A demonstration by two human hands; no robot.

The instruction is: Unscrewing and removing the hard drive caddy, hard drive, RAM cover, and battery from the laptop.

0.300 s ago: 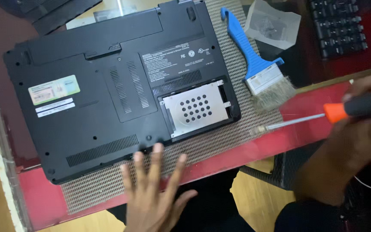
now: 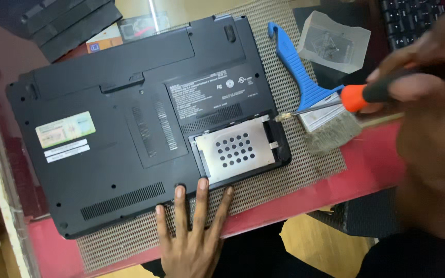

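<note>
A black laptop [image 2: 130,128] lies upside down on a woven mat [image 2: 305,175]. Its drive bay is uncovered, showing a silver perforated drive caddy [image 2: 235,149]. My left hand [image 2: 194,231] lies flat with spread fingers, the fingertips touching the laptop's near edge just below the caddy. My right hand [image 2: 428,87] grips a screwdriver [image 2: 346,100] with an orange and black handle. Its metal tip is close to the caddy's upper right corner.
A blue-handled brush [image 2: 305,82] lies on the mat right of the laptop, under the screwdriver shaft. A small clear bag [image 2: 333,46] and a black keyboard [image 2: 413,18] sit at the back right. Dark flat parts [image 2: 68,25] lie at the back left. The table has a red near edge [image 2: 366,164].
My right hand has brought the screwdriver up and to the left, its tip now near the drive caddy's corner. My left hand has slid forward onto the laptop's near edge.
</note>
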